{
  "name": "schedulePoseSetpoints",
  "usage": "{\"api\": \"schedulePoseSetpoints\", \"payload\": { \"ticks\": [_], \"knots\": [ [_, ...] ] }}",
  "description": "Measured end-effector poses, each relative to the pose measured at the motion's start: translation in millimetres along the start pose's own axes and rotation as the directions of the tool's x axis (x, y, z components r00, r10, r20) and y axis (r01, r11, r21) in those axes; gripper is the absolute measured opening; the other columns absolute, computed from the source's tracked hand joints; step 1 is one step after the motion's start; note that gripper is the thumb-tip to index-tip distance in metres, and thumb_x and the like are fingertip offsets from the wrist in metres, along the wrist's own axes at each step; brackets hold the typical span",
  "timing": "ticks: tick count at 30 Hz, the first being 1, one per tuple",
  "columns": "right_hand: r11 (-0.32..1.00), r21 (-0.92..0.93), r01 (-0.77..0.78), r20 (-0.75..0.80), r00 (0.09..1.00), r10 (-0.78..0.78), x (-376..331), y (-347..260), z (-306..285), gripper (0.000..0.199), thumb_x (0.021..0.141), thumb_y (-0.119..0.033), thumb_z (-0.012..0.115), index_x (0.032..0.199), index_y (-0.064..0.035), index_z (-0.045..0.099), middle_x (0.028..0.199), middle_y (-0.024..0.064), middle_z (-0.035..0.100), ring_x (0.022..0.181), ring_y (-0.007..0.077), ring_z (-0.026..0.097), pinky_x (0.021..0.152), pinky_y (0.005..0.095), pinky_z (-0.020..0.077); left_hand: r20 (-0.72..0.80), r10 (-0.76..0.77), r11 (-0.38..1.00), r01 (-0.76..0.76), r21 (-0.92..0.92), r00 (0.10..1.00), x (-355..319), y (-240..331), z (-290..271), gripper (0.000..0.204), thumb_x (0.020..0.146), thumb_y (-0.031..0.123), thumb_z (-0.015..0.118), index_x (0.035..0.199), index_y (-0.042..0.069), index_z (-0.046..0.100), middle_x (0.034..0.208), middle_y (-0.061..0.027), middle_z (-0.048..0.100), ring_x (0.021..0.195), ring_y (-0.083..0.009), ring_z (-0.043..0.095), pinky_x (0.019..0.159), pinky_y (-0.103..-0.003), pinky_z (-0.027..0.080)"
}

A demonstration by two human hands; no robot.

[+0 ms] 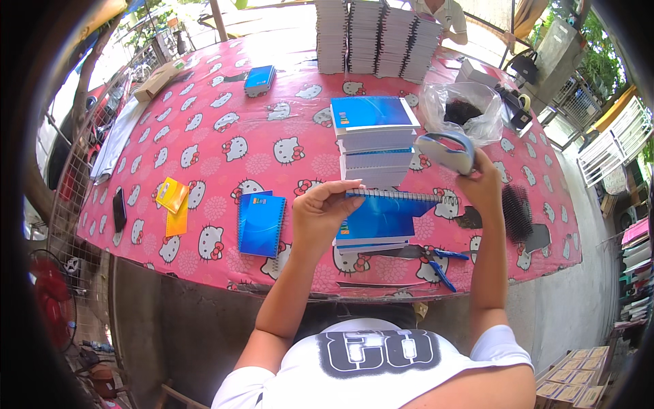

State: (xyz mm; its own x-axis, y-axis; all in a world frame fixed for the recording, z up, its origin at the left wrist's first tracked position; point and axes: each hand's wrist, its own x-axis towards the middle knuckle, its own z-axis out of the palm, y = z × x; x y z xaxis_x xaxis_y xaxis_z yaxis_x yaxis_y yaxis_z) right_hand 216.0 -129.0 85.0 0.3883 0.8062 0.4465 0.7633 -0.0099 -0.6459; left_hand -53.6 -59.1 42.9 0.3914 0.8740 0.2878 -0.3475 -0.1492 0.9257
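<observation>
The left hand (319,213) rests on the spiral edge of a blue notebook (381,217), with the fingers (338,193) curled over the wire binding at its top left corner. This notebook lies on top of a small pile near the front edge of the worktop (225,136), which has a pink patterned cover. The right hand (485,183) is raised above the worktop and its fingers are closed around a grey and blue handheld tool (446,151). Just behind the notebook stands a taller stack of notebooks (375,140) with a blue cover on top. One more blue notebook (261,223) lies alone to the left. A black comb binding (518,213) lies at the right, near a clear plastic bag (463,109).
</observation>
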Motion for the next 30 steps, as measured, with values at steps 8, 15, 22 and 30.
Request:
{"api": "schedulePoseSetpoints", "payload": {
  "ticks": [8, 15, 22, 30],
  "knots": [
    [0.877, -0.454, -0.157, 0.063, 0.976, 0.208, -65, 120, 6, 0.041, 0.07, -0.024, 0.077, 0.103, -0.0044, 0.064, 0.115, 0.0152, 0.061, 0.112, 0.0341, 0.056, 0.091, 0.0432, 0.046, 0.033, 0.322, 0.939, -0.323, 0.117, 0.946, 4, 17, 19, 0.02, 0.079, -0.006, 0.07, 0.096, 0.002, 0.064, 0.103, -0.0099, 0.067, 0.096, -0.0167, 0.065, 0.085, -0.029, 0.051],
    [0.974, -0.213, -0.08, 0.228, 0.965, 0.129, -132, 64, -11, 0.054, 0.073, -0.028, 0.077, 0.116, -0.0004, 0.058, 0.128, 0.022, 0.051, 0.118, 0.0382, 0.05, 0.099, 0.0437, 0.0412, 0.486, 0.337, 0.6, -0.582, 0.549, 0.806, -44, -12, 16, 0.022, 0.072, -0.004, 0.07, 0.09, 0.008, 0.063, 0.103, -0.0074, 0.068, 0.098, -0.0244, 0.065, 0.099, -0.044, 0.04],
    [0.927, -0.376, -0.015, 0.313, 0.939, 0.142, -175, 31, -2, 0.052, 0.076, -0.026, 0.075, 0.119, -0.0032, 0.058, 0.126, 0.0183, 0.052, 0.123, 0.0363, 0.044, 0.103, 0.0454, 0.0348, 0.477, 0.414, 0.558, -0.63, 0.54, 0.775, -47, -23, 19, 0.026, 0.071, -0.004, 0.072, 0.095, 0.004, 0.067, 0.106, -0.0094, 0.068, 0.091, -0.0268, 0.063, 0.091, -0.041, 0.046],
    [0.978, -0.043, -0.206, 0.291, 0.933, 0.21, -164, 1, -5, 0.043, 0.078, -0.025, 0.075, 0.114, -0.005, 0.063, 0.108, 0.0144, 0.06, 0.099, 0.0329, 0.059, 0.084, 0.0407, 0.0479, 0.337, 0.482, 0.614, -0.586, 0.529, 0.809, -47, -31, 21, 0.03, 0.068, 0.011, 0.084, 0.091, 0.002, 0.067, 0.1, -0.012, 0.07, 0.09, -0.0259, 0.064, 0.086, -0.04, 0.048]
  ]
}}
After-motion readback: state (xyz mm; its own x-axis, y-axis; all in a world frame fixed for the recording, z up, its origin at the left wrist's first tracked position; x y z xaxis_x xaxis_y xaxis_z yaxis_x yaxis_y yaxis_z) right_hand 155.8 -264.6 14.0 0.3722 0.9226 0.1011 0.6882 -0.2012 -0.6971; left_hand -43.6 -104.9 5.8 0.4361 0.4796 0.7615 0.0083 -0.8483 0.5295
